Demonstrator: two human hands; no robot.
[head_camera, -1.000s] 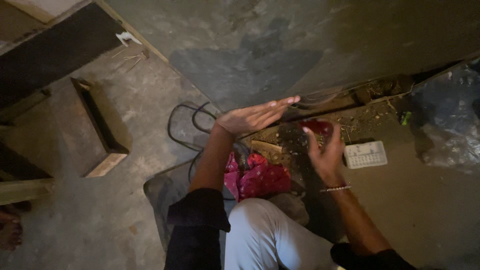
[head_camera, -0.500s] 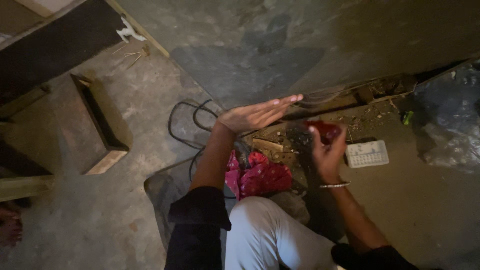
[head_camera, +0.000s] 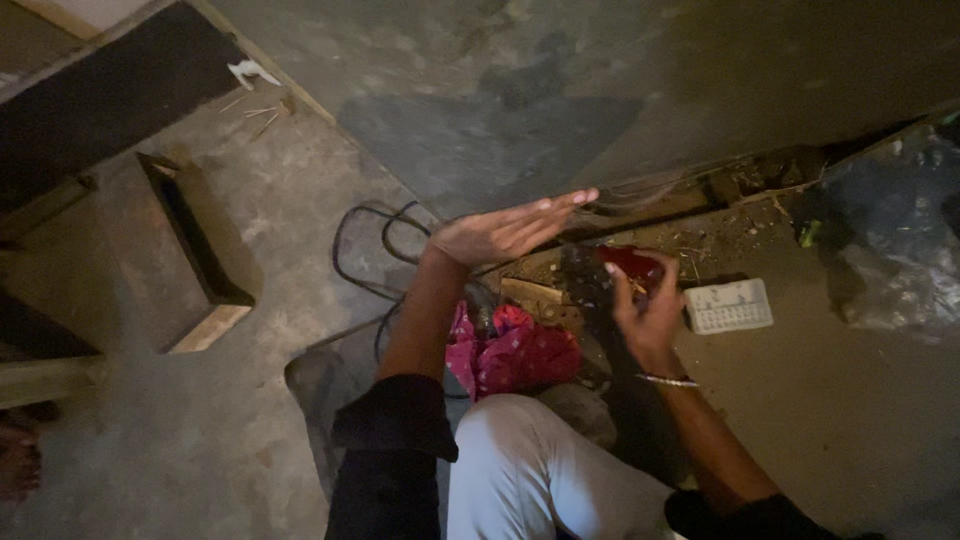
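My left hand (head_camera: 510, 230) is held out flat, palm up, fingers together and pointing right, above the concrete floor; nothing lies in it. My right hand (head_camera: 645, 305) is raised with fingers curled around a small dark red object (head_camera: 630, 262). A crumpled pink cloth (head_camera: 515, 350) lies on the floor just below both hands, by my white-trousered knee (head_camera: 530, 470). A bracelet circles my right wrist.
A white ridged block (head_camera: 728, 306) lies right of my right hand. Black cable loops (head_camera: 370, 245) sit left of my left hand. A wooden frame (head_camera: 195, 255) stands at the left, crumpled plastic sheeting (head_camera: 890, 240) at the right, debris along the wall's foot.
The view has shifted slightly; both hands keep almost the same pose, my right hand a little lower around the red object.
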